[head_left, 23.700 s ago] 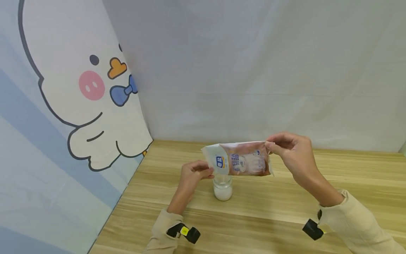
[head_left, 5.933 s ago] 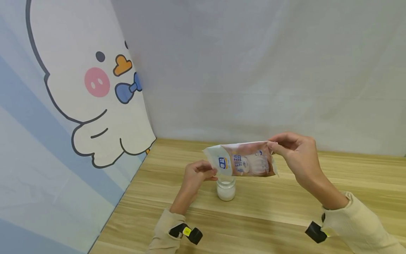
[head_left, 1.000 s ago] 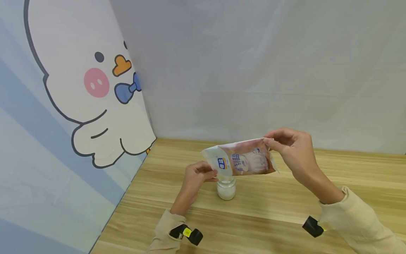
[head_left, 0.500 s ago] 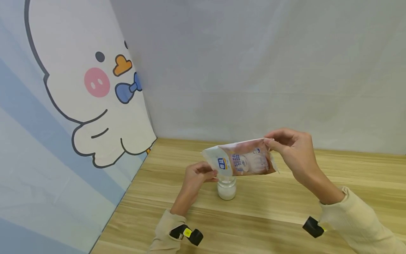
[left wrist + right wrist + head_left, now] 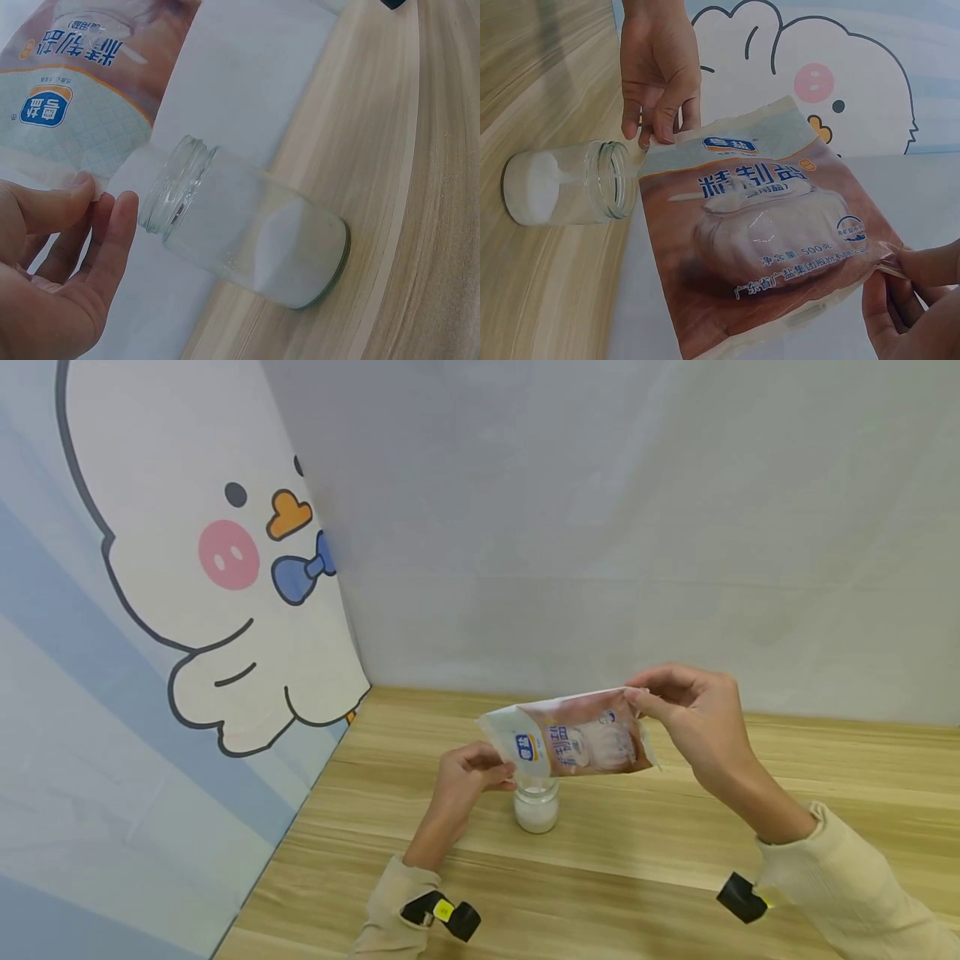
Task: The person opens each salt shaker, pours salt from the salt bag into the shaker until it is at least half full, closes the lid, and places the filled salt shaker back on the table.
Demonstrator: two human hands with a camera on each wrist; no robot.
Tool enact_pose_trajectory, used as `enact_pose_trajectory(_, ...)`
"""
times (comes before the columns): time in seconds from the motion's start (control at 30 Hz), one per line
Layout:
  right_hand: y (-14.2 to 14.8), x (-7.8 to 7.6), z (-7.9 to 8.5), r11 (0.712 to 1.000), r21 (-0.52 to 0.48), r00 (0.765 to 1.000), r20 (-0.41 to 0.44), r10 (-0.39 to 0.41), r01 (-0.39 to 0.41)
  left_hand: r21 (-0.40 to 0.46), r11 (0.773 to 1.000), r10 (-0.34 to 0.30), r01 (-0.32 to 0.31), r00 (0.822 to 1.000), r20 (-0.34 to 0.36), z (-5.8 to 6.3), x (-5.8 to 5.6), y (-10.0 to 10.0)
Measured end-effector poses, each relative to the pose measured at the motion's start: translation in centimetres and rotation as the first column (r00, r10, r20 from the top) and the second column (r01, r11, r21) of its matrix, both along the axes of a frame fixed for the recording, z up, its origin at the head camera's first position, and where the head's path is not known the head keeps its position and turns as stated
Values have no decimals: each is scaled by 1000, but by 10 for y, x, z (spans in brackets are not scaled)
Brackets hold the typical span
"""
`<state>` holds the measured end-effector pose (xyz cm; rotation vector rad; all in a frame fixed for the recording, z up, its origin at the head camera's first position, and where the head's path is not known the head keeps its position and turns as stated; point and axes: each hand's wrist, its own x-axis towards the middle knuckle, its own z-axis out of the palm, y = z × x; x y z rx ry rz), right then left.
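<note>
A salt bag (image 5: 577, 735), brown and pale blue with a picture of a salt pot, hangs tilted above the table, its left end lower. My left hand (image 5: 467, 781) pinches its lower-left corner. The bag's upper-right corner is pinched between the thumb and fingers of my right hand (image 5: 701, 718). Under the left corner stands an upright glass jar (image 5: 536, 806), lidless. White salt (image 5: 300, 255) fills its lower part. In the right wrist view a pale streak of salt (image 5: 564, 177) shows inside the jar (image 5: 592, 187). The bag's opening itself is hard to make out.
The jar stands on a wood-grain table (image 5: 600, 893). Behind it rises a plain grey backdrop (image 5: 600, 527). A panel with a cartoon bird (image 5: 225, 568) borders the table's left side. Each sleeve carries a black wrist camera (image 5: 742, 897).
Since several seconds ago, my right hand has risen slightly, so the bag slopes more towards the left. Over the last second hardly anything has moved. Both hands keep their grip.
</note>
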<state>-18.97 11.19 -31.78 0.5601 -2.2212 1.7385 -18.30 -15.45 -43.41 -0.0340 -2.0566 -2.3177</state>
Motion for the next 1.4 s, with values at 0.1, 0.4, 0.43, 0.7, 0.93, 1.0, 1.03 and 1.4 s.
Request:
enact_pose_trajectory(0.1, 0, 0, 0, 1000, 3, 1000, -2, -2, 2, 1, 1000, 0, 0, 1000, 0, -1, 0, 0)
enact_pose_trajectory(0.4, 0, -1, -1, 1000, 7, 1000, -5, -7, 7, 0, 1000, -9, 9, 1000, -7, -1, -1, -1)
enact_pose_trajectory(0.43, 0, -1, -1, 1000, 7, 1000, -5, -7, 7, -1, 1000, -10, 10, 1000, -7, -1, -1, -1)
enact_pose_trajectory(0.7, 0, -1, -2, 1000, 3, 1000, -2, -3, 3, -2, 1000, -7, 7, 1000, -8, -2, -1, 0)
enact_pose_trajectory(0.93, 0, -2, -3, 1000, 4, 1000, -11, 1, -1, -4, 1000, 4, -4, 1000, -2, -2, -1, 0)
enact_pose_trajectory(1.0, 0, -2, -3, 1000, 1, 1000, -11, 0, 0, -4, 1000, 7, -7, 1000, -2, -2, -1, 0)
enact_pose_trajectory(1.03, 0, -2, -3, 1000, -1, 1000, -10, 0, 0, -3, 1000, 7, -7, 1000, -5, -2, 0, 0)
enact_pose_trajectory(1.4, -2, -1, -3, 1000, 0, 1000, -15, -3, 3, -4, 1000, 7, -7, 1000, -5, -2, 0, -2)
